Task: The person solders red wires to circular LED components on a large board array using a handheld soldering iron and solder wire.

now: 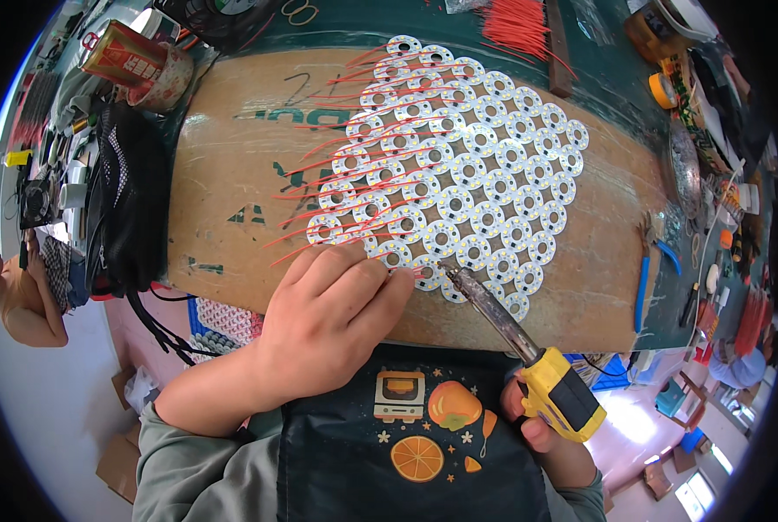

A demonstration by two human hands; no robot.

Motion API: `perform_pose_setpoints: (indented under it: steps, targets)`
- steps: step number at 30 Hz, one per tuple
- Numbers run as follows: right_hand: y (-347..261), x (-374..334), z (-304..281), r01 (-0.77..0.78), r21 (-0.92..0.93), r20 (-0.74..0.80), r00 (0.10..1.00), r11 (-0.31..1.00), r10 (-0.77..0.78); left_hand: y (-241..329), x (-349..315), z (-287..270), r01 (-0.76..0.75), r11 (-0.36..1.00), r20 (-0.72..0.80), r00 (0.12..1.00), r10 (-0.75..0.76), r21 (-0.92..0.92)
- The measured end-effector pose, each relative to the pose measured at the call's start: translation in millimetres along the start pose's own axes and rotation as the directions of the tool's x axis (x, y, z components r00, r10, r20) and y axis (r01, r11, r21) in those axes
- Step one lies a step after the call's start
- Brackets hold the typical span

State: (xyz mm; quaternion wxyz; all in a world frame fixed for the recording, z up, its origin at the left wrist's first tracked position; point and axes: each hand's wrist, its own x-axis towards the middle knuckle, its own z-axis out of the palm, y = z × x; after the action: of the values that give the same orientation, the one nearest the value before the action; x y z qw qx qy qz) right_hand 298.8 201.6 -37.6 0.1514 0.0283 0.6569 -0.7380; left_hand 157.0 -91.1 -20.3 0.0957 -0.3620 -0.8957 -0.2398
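A panel of joined round white LED boards (468,184) lies on a brown cardboard sheet (232,165). Thin red wires (354,174) run from its left-hand boards out to the left. My left hand (328,309) rests at the panel's near left corner, its fingers pinched together on a red wire whose end shows by the thumb. In my right hand (537,426) is a yellow-and-black soldering iron (541,376), pointing up and left. Its dark tip is at a board in the near rows, close to my left fingertips; whether it touches is hard to tell.
Blue-handled pliers (643,278) lie at the right. A bundle of red wires (515,26) sits at the far side, beside a dark bar (560,52). Black fabric (132,191) and a red-and-gold can (123,56) stand left. Another person (23,296) appears at far left.
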Motion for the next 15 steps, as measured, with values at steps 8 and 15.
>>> perform_pose_setpoints:
  steps: [8,15]
  targets:
    - [2.8,-2.6,-5.9,-0.015,-0.169,0.044,0.999,0.986,0.022,0.5,2.2,4.1,0.000,1.000,0.006,1.000,0.000,-0.015]
    - [5.3,-3.3,-7.5,0.005,-0.226,0.081,0.997,0.974,0.014,1.2,1.9,4.7,0.014,1.000,0.011,1.000,-0.014,-0.020]
